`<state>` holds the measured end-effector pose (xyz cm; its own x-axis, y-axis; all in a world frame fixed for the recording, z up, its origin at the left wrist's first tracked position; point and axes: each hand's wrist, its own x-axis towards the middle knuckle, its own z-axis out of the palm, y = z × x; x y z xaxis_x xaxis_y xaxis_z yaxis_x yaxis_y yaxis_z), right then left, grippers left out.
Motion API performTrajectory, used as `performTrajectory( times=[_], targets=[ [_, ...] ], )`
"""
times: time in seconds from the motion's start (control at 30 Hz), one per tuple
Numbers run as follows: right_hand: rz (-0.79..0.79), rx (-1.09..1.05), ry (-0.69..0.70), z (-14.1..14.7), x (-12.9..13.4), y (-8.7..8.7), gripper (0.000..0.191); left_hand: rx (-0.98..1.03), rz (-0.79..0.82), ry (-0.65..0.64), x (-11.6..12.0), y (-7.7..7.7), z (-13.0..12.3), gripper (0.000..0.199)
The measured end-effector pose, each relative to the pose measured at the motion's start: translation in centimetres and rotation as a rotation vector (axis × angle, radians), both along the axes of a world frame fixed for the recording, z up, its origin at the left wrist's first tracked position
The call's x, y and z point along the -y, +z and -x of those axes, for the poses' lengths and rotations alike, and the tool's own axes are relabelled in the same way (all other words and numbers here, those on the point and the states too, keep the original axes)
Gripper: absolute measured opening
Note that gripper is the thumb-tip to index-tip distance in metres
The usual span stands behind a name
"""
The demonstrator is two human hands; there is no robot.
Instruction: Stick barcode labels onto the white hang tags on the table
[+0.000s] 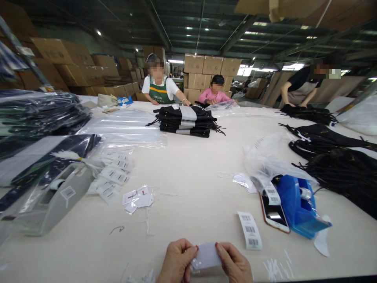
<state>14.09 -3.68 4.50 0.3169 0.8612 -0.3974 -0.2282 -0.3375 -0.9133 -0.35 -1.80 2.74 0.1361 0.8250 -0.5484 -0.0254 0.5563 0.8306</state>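
Observation:
A small white card, with a bit of clear plastic at its lower left, is held near the table's front edge. My left hand pinches its left side between thumb and fingers. On the right side, my right hand grips it with the thumb on top. To the right of my hands lies a strip of barcode labels. Several white tags lie in a loose pile to the left, farther from me.
A blue tape dispenser stands right beside a phone. At left are a grey tape dispenser, barcode labels and bagged dark goods. Black bundles lie across the table. Three people work beyond.

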Motion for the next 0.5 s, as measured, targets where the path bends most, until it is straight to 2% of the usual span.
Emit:
performTrajectory(
  times=[0.1,0.23,0.37,0.5],
  targets=[
    [0.027,-0.019,-0.062,-0.2,-0.3,-0.7,0.04,-0.064,-0.013,0.008,-0.4,0.0,0.4,0.051],
    [-0.003,0.097,-0.052,-0.7,-0.8,-1.4,0.04,-0.213,-0.04,-0.044,-1.5,-0.1,1.4,0.044],
    [-0.033,0.233,-0.024,-1.0,-1.2,-1.7,0.042,-0.547,-0.204,-0.186,-2.4,0.7,2.3,0.025],
    [-0.052,0.407,0.04,-1.0,-1.3,-2.6,0.043,-0.92,-0.365,-0.387,-2.1,0.8,2.3,0.019]
  ],
)
